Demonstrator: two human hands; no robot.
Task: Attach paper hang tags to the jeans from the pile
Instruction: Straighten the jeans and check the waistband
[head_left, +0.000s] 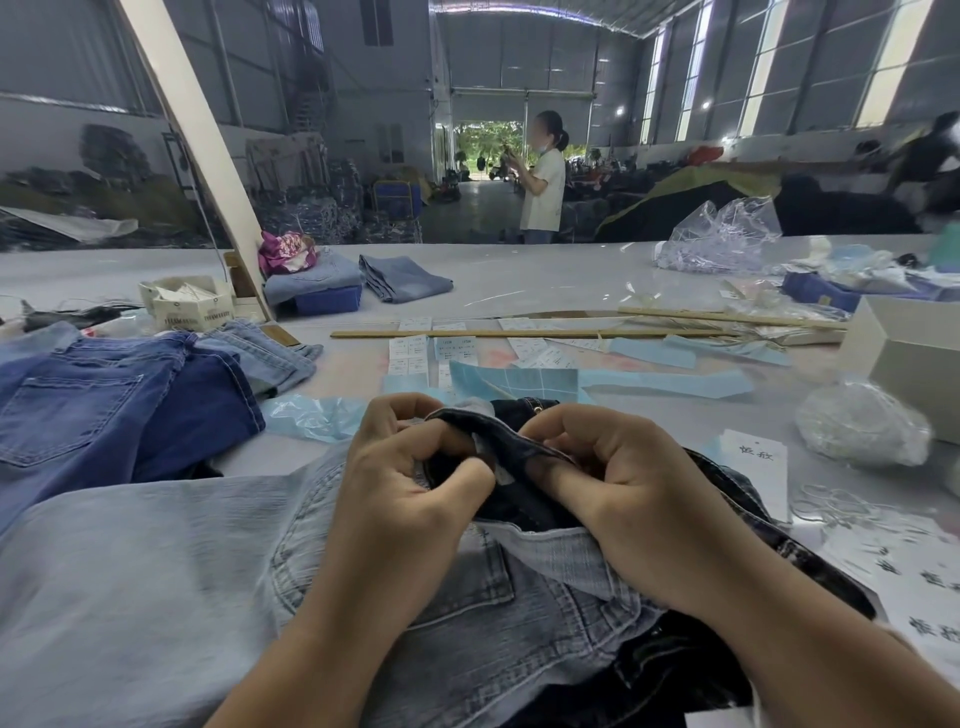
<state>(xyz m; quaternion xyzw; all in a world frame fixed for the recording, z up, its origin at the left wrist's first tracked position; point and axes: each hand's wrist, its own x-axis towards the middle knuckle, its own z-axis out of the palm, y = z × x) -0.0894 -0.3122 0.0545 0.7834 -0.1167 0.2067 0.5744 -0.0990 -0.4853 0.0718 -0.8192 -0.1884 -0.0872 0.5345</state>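
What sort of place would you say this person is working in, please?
Probably a garment factory's finishing hall: jeans piled on a long table, paper tags nearby, more denim stacked in the shed behind.

Both forearms come into view bare from the bottom edge, with no sleeve showing on either. The left hand (410, 483) and the right hand (618, 488) wear no gloves, rings, watch or bracelet.

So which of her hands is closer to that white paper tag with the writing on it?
Right. The right hand grips the dark jeans just beside the white tag; the left hand holds the same waistband farther away.
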